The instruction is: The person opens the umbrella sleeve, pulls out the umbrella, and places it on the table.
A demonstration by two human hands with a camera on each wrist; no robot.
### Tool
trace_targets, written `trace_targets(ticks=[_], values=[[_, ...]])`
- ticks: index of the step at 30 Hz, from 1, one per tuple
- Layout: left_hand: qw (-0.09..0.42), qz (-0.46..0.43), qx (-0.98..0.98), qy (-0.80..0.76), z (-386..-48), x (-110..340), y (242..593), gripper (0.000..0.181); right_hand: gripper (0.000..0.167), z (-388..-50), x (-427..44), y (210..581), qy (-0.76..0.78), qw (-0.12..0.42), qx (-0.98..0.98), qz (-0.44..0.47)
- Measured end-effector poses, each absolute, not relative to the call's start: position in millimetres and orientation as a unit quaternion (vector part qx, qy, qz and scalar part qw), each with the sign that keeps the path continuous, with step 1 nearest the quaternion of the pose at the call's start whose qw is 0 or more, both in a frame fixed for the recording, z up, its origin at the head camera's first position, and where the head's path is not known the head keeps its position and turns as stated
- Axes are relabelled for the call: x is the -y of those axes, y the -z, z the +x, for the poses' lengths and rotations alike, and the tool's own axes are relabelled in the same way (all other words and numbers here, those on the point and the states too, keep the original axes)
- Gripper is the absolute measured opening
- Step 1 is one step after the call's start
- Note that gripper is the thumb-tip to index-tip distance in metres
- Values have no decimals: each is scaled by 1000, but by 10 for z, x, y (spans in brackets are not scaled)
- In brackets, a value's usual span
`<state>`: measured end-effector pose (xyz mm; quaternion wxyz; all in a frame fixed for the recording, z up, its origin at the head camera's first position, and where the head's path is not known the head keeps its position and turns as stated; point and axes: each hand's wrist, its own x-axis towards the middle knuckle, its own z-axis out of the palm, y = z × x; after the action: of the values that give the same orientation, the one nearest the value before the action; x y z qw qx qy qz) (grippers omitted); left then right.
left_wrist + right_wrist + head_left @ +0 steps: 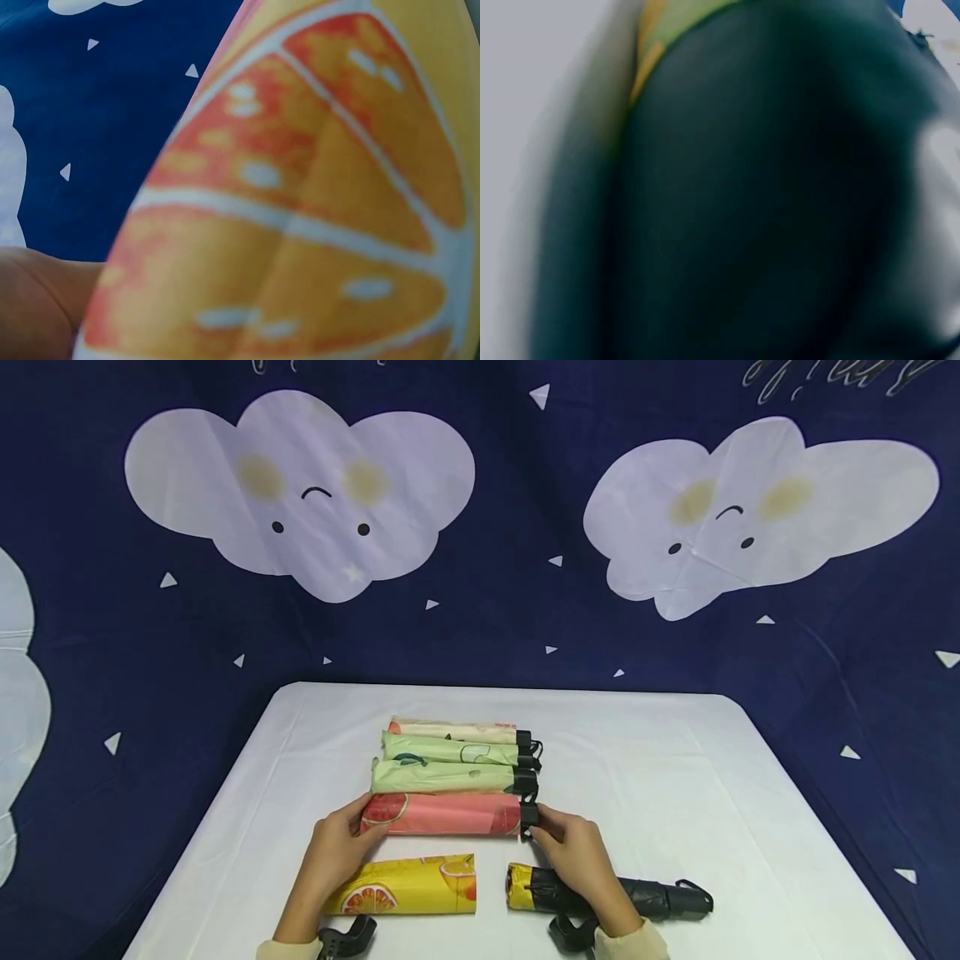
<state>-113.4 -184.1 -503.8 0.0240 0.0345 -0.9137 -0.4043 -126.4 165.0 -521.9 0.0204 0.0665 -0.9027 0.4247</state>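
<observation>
A pink folded umbrella in a watermelon-print sleeve point(457, 814) lies crosswise on the table. My left hand point(337, 847) grips its left end between thumb and fingers, while my right hand point(577, 847) pinches the black handle at its right end. Below it lies a yellow orange-print sleeve point(420, 885), under my left wrist; this sleeve point(300, 187) fills most of the left wrist view. A black folded umbrella with a yellow end point(652, 897) passes beneath my right forearm. Its dark fabric point(765, 180) blurs across the right wrist view, where my hand is hidden.
Behind the pink umbrella, two green sleeved umbrellas point(450, 777) and a cream one point(450, 728) lie in parallel, handles to the right. The white table point(660, 777) ends at a dark blue cloth with clouds point(510, 635).
</observation>
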Motion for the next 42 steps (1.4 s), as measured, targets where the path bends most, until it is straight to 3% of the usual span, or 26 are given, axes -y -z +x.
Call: trace_targets(ticks=[15,23,29,36,39,42], values=[[61,84,891,441,-1064,1786,4887,68,46,-1271,-1662,5207,-451,33,889,74],[96,52,839,532,-1030,1818,4696,58,46,-1253,-1712,5069,-574,122,808,58],[146,16,746,649,-1021,1874,4521,50,38,-1148,-1743,4702,-662,191,721,73],[227,-134,581,770,-1011,1838,4296,51,43,-958,-1867,4251,-674,178,706,127],[220,-223,526,791,-1001,1810,4232,53,44,-862,-1963,4123,-679,164,698,155],[177,-291,516,786,-963,1799,4203,57,45,-773,-2092,4034,-680,152,692,188]])
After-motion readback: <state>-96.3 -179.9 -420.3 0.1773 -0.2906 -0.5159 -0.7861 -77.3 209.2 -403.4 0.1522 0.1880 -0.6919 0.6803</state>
